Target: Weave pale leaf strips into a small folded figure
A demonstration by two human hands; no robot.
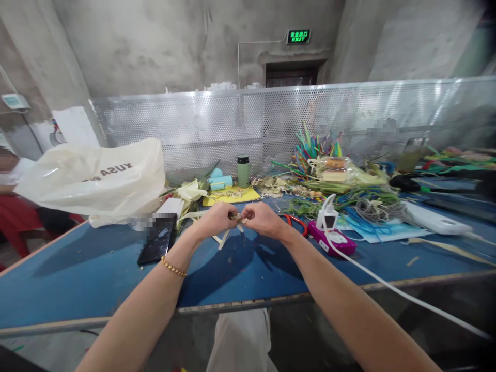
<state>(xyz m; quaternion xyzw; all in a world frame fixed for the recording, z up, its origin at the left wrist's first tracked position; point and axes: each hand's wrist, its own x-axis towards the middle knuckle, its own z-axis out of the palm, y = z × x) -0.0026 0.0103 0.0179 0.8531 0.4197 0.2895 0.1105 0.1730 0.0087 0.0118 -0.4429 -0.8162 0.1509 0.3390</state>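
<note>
Above the middle of the blue table [240,271], my left hand [219,217] and my right hand [261,217] meet fingertip to fingertip. Both are closed in a pinch on pale, straw-like strips [223,240], whose loose ends hang below the left fingers. A small piece between the fingertips is mostly hidden. Just beyond the right wrist lie scissors with red handles [298,225]. Left of my left hand, a dark tablet or phone [159,238] rests on the table.
A large cream plastic bag [96,178] stands at the left. Behind my hands are a yellow sheet [232,196] with scraps and a green bottle [243,171]. To the right are a purple box with a charger [332,238], a white cable [406,297] and tangled coloured cords [372,206]. A perforated metal partition [217,124] runs behind.
</note>
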